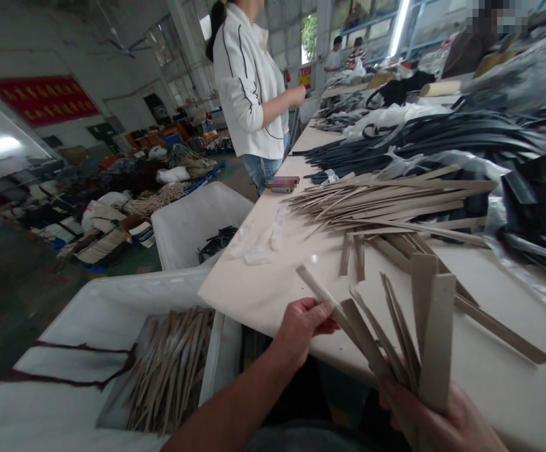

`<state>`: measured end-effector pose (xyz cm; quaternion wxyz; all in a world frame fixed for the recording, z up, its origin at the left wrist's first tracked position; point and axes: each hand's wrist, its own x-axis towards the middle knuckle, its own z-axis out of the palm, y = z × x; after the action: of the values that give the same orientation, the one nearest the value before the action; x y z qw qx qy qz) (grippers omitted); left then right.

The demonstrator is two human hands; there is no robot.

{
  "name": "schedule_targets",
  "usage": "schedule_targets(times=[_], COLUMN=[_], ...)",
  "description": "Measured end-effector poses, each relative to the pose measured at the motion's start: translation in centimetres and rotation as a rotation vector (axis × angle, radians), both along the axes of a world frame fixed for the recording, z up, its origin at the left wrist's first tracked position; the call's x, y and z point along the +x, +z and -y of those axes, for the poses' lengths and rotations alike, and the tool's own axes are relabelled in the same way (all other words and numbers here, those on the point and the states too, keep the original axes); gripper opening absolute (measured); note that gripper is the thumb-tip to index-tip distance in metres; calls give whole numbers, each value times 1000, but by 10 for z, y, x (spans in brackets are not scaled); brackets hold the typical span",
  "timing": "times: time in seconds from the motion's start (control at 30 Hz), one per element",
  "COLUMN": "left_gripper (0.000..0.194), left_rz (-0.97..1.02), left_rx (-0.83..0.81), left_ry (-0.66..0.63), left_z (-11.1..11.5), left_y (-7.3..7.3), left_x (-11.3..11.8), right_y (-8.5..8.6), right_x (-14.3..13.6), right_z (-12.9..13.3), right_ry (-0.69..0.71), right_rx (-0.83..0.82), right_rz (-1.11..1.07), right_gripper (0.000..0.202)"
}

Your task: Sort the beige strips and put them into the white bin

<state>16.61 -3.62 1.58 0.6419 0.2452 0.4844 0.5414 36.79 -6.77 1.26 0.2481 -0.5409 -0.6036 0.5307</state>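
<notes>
My left hand [303, 326] is closed in a pinch on one beige strip [317, 285], near its upper part. That strip slants down toward the bundle in my other hand. My right hand [447, 417], at the bottom edge of the view, is wrapped round the lower ends of several flat beige strips [435, 342], which fan out upward. Some of its fingers are hidden behind the strips. Just beyond both hands, more loose beige strips [395, 204] lie in a pile on the pale table [273, 289].
White bins [88, 301] stand left of the table; the near one holds a heap of beige strips [173, 364]. Black strips [465, 135] and clear plastic cover the table's far right. A person in a white jacket [249, 88] stands at the far left table edge.
</notes>
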Motion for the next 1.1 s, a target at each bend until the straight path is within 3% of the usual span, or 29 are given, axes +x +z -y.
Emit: schedule_targets(times=[0.1,0.17,0.33,0.5,0.53,0.7,0.9,1.1], left_gripper=[39,36,35,40,40,39,35,48], left_rz=[-34,-8,167,120,133,190,72,210], left_rx=[19,42,140,115,121,194,78,159], left_ry=[-125,-134,134,-58,-49,272,44,362], left_z=[9,8,-2,5,4,-12,7,-21], left_y=[-2,-2,-6,-13,-12,-5,-9,2], left_x=[20,22,13,21,18,-3,9,-23], right_y=[-1,-1,-9,-17,-17,-14,-13,-14], right_x=[-8,-12,-18,-21,-21,-23,-25,-30], right_z=[-14,-18,-18,-25,-25,-22,-28,-25], right_ry=[69,52,99,113,123,106,130,171], right_rx=[53,75,112,217,214,200,244,238], right_rz=[8,8,57,74,78,107,132,164], right_gripper=[56,56,53,51,50,49,48,48])
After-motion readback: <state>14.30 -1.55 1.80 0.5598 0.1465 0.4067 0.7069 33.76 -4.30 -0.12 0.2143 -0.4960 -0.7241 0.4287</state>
